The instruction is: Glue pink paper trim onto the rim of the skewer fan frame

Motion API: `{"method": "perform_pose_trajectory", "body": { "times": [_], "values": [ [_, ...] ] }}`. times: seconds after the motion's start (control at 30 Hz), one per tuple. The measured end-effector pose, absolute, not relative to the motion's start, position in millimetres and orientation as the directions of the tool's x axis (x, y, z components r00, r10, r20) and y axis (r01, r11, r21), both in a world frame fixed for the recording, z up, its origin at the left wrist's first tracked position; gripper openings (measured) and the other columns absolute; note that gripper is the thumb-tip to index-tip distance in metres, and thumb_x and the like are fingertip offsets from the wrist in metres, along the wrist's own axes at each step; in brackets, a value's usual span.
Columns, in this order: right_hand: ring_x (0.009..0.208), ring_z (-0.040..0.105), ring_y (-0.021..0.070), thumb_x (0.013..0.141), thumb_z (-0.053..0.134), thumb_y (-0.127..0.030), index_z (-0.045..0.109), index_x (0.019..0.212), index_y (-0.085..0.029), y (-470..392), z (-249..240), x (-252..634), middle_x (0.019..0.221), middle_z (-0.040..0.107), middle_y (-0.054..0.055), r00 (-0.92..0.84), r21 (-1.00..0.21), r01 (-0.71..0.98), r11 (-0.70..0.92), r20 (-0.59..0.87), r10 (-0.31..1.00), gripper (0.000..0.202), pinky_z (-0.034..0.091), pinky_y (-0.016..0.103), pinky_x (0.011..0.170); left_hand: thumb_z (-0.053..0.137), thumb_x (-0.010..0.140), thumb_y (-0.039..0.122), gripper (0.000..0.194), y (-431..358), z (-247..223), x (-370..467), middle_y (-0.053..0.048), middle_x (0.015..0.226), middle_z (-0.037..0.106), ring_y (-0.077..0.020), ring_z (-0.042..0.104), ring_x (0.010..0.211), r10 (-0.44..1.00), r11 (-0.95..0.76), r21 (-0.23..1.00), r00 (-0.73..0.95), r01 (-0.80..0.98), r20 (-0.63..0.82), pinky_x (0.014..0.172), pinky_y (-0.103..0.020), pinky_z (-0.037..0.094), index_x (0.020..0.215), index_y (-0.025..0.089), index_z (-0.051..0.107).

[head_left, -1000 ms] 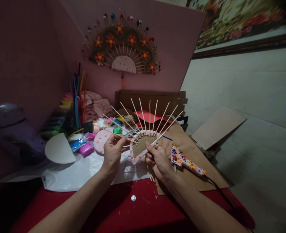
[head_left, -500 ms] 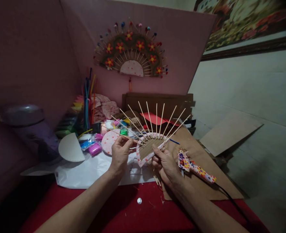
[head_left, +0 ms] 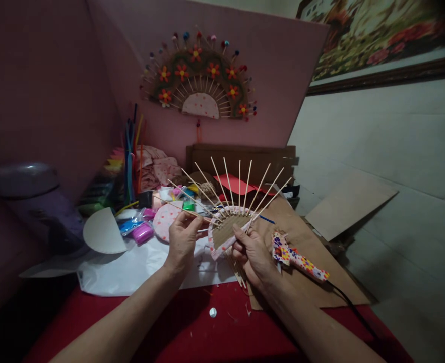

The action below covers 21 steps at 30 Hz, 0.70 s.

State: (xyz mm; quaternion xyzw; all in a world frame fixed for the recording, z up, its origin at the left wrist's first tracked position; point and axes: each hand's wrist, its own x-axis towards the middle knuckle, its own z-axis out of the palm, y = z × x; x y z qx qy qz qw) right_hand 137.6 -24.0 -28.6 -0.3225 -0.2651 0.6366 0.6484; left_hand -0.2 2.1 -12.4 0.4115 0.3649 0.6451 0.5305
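- Half-round cardboard piece [head_left: 225,235], held above the red table [head_left: 184,325], wooden sticks [head_left: 247,184] fanning from its curved edge; straight edge slanting up rightward.
- Right hand [head_left: 254,252] pinches that straight edge.
- Left hand [head_left: 182,239], just left, pinches the leftmost stick [head_left: 169,204].

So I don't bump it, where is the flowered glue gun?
In the head view, the glue gun lies on the brown cardboard, right of the right hand.

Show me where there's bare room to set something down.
Likely best: the red cloth in front, between both forearms, around a shiny white disc and scraps. Also the flat brown sheet, between its right edge and the flower-patterned glue gun. Crowded: back left, with bright plastic packets and a red-dotted white panel.
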Motion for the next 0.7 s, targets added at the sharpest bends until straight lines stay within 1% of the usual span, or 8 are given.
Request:
{"method": "perform_pose_trajectory", "body": {
  "times": [0.17,0.53,0.7],
  "values": [
    [0.038,0.025,0.0009,0.061,0.075,-0.027,0.041,0.064,-0.018,-23.0,-29.4,137.9,0.048,0.038,-0.01,0.039,-0.749,-0.662,-0.014,-0.054,0.998,0.035,0.02,0.009,0.03,0.062,0.068,0.027,0.018,2.0,-11.1,0.5,-0.002,0.067,0.065,-0.0156,0.063,0.062,0.985,-0.166,0.908,-0.103,-0.385,0.137,0.057,-0.028,0.049,0.07,0.016,0.049],
    [0.038,0.027,0.0011,0.063,0.074,-0.027,0.043,0.065,-0.017,-22.8,-31.9,138.7,0.05,0.04,-0.01,0.047,-0.756,-0.654,-0.007,-0.05,0.998,0.033,0.021,0.009,0.031,0.062,0.069,0.027,0.017,1.6,-10.5,1.1,-0.001,0.066,0.065,-0.0157,0.063,0.062,0.987,-0.154,0.908,-0.1,-0.389,0.125,0.057,-0.029,0.049,0.069,0.016,0.048],
    [0.038,0.026,0.0009,0.062,0.075,-0.027,0.044,0.066,-0.017,-22.4,-31.2,138.7,0.049,0.039,-0.01,0.047,-0.755,-0.656,-0.014,-0.059,0.997,0.032,0.02,0.009,0.031,0.062,0.068,0.028,0.018,1.8,-11.2,0.7,-0.001,0.067,0.065,-0.0161,0.063,0.062,0.987,-0.153,0.911,-0.101,-0.384,0.123,0.058,-0.029,0.05,0.07,0.016,0.049]
  ]
}}
